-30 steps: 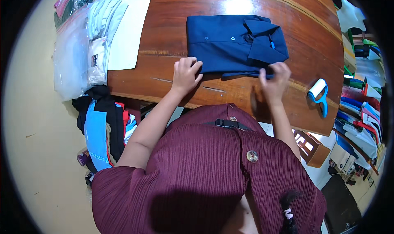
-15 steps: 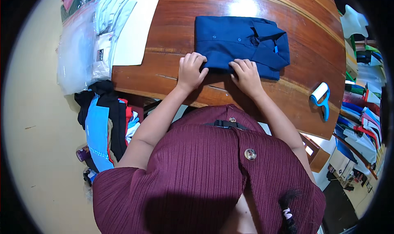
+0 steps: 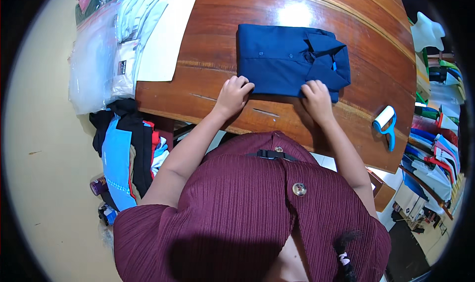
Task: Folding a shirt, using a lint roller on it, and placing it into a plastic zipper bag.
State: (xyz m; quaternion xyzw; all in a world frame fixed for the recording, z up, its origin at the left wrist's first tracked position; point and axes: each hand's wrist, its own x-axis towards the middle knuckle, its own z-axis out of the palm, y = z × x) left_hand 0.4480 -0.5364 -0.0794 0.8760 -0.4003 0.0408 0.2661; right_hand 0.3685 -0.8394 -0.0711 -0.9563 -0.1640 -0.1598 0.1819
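Observation:
A navy blue button-up shirt (image 3: pixel 277 59) lies folded in a neat rectangle on the wooden table, its collar toward the right and its buttons facing up. At its near left corner, my left hand (image 3: pixel 234 95) has its fingers curled over the fabric, thumb close to the fingertips. My right hand (image 3: pixel 318 100) pinches the near edge further right, just below the collar. Both hands' undersides are hidden, so how much cloth lies between the fingers does not show.
On the wooden table (image 3: pixel 208 44) a blue-handled lint roller (image 3: pixel 386 121) lies at right. Clear plastic bags (image 3: pixel 94 69) and a white sheet (image 3: pixel 161 49) rest at left. Folded clothes (image 3: pixel 118 153) are stacked below them. Hanging garments (image 3: pixel 435 153) and a white mannequin form (image 3: pixel 428 32) stand far right.
My right hand has slid right along the shirt's near edge, toward the collar. My left hand stays at the near left corner. The view has shifted slightly.

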